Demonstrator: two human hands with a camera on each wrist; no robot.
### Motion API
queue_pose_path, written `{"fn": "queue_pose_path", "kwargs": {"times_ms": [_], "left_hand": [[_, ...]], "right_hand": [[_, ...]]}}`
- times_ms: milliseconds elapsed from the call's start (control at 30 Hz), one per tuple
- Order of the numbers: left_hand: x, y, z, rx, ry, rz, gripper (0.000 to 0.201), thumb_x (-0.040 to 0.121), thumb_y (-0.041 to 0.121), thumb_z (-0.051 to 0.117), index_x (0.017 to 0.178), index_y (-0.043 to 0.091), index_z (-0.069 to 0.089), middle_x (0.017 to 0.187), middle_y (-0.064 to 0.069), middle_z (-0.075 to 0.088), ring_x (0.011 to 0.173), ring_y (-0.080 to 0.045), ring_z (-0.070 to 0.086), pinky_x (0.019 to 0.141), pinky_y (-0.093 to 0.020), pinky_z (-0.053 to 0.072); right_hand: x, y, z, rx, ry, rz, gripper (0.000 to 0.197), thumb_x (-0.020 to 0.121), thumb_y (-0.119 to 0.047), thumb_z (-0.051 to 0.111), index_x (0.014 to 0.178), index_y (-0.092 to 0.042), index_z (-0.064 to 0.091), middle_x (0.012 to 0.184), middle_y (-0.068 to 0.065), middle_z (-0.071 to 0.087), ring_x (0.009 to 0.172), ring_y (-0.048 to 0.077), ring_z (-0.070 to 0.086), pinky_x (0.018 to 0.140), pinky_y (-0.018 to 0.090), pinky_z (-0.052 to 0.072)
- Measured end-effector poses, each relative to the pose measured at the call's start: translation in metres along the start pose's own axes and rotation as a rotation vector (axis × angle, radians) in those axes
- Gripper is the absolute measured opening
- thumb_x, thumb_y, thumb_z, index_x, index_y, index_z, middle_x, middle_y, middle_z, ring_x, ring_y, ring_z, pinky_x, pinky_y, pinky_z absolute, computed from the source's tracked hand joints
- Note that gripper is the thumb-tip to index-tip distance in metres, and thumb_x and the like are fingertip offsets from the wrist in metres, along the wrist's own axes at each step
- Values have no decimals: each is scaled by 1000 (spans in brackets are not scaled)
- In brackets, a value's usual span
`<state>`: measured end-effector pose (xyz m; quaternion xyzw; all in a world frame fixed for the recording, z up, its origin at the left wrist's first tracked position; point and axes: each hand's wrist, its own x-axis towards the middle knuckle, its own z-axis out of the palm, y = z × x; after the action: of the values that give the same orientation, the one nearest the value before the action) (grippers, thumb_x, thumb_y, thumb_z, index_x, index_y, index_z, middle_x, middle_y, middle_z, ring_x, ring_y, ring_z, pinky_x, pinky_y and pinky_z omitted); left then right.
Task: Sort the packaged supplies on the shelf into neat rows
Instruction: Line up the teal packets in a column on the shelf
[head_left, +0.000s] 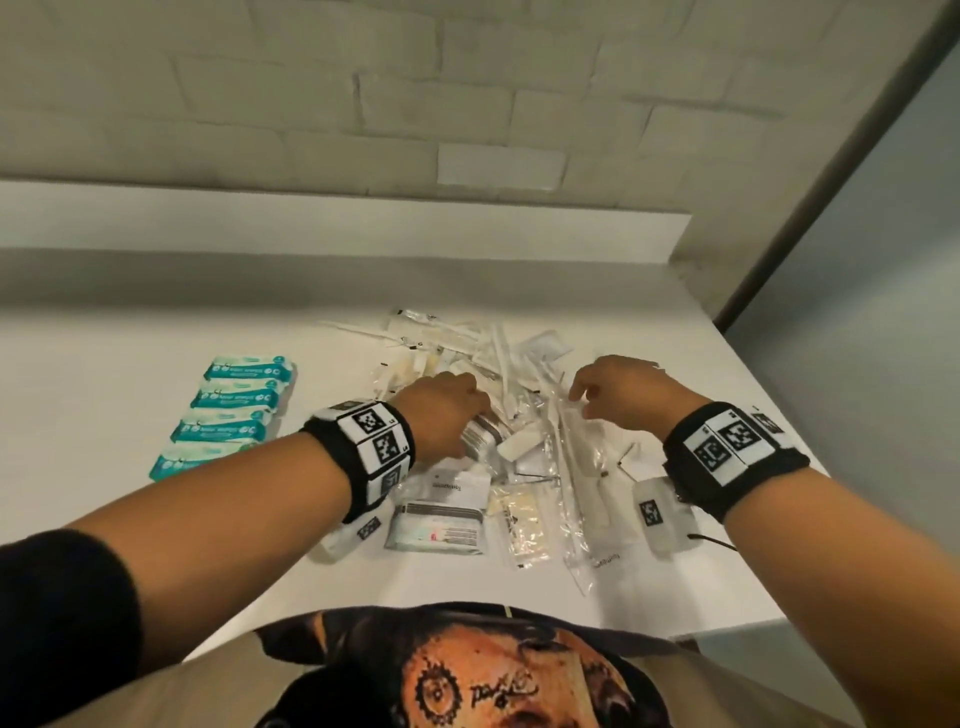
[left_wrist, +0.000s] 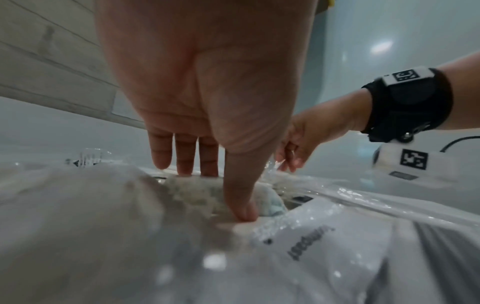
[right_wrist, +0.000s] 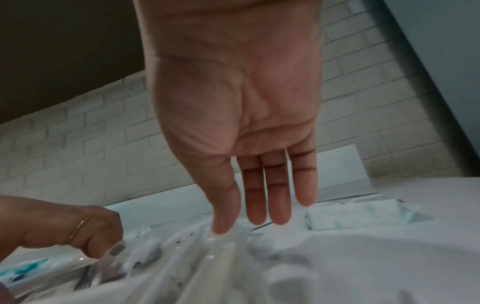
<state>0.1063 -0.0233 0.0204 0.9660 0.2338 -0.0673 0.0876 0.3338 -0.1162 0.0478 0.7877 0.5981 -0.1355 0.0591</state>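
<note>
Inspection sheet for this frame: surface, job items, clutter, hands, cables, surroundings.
Surface: white shelf.
Job's things: four teal packs in a column at left; unsorted pile of clear wrapped supplies at centre.
Clutter: nothing seen.
Hands: left hand grips a silver packet in the pile; right hand, fingers straight, touches clear wrappers.
Cables: thin black lead at the right wrist unit.
Surroundings: pale brick wall.

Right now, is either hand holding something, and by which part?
Left hand grips a silver-striped packet by its far end. Right hand is open, fingertips touching clear wrappers.
</note>
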Motion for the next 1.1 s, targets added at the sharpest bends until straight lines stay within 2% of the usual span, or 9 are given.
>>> {"fn": "queue_pose_path", "kwargs": {"times_ms": [100,267,333,400,533,667,767,900,1100], "left_hand": [[8,-1,-2,-29,-3,-45,50,78,39,69,123,24,53,113,2,51,102,-17,50,82,-28,41],[7,-5,-19,-159,18,-108,37,85,49,61,107,19,56,99,2,57,87,-18,55,75,-32,46],[3,-4,-25,-233,2,-120,36,89,50,55,113,22,56,101,3,58,85,-15,55,74,-30,45],[-2,0,-31,-410,-21,-144,38,96,45,46,128,26,53,105,9,57,87,-12,58,75,-27,46],[-22,9,-38,-631,-60,-260,42,99,47,34,137,32,42,114,2,59,98,-22,65,75,-26,53],[-43,8,-38,-613,-321,-224,67,76,48,72,132,28,42,115,2,59,99,-22,64,77,-31,55],[-56,17,-28,-293,-431,-149,64,64,44,83,117,33,49,108,11,57,95,-13,56,74,-28,45],[-65,30,-3,15,-404,-55,74,63,44,82,125,26,46,113,4,50,101,-17,51,75,-30,39],[-74,29,4,37,-189,-10,55,75,50,69,118,22,51,110,2,54,100,-18,51,79,-30,43]], "right_hand": [[-2,17,9,41,-77,-2,46,80,-22,74,123,-28,59,117,0,53,106,19,55,87,29,46],[23,49,11,-37,157,173,69,86,-26,63,147,-30,31,148,6,33,132,29,36,105,41,37],[35,65,9,1,51,242,91,81,-33,68,152,-30,13,158,4,17,141,32,25,112,46,31],[43,78,13,-1,-33,277,103,74,-42,73,153,-28,8,156,5,25,139,34,29,110,49,33],[43,78,14,6,-14,294,79,72,-38,78,138,-17,40,133,11,50,119,32,50,98,40,44],[38,61,-1,116,51,241,63,75,-26,76,128,-9,46,120,12,58,105,28,57,80,30,44],[30,31,-17,374,108,147,52,85,-26,66,130,-12,44,113,11,61,94,26,61,75,33,48],[17,-15,-27,723,-2,-6,26,91,-7,53,117,-11,51,99,10,64,81,22,69,68,33,59],[16,-48,-21,626,-118,-149,29,90,-13,63,119,-17,62,113,1,66,93,14,60,76,25,53]]}}
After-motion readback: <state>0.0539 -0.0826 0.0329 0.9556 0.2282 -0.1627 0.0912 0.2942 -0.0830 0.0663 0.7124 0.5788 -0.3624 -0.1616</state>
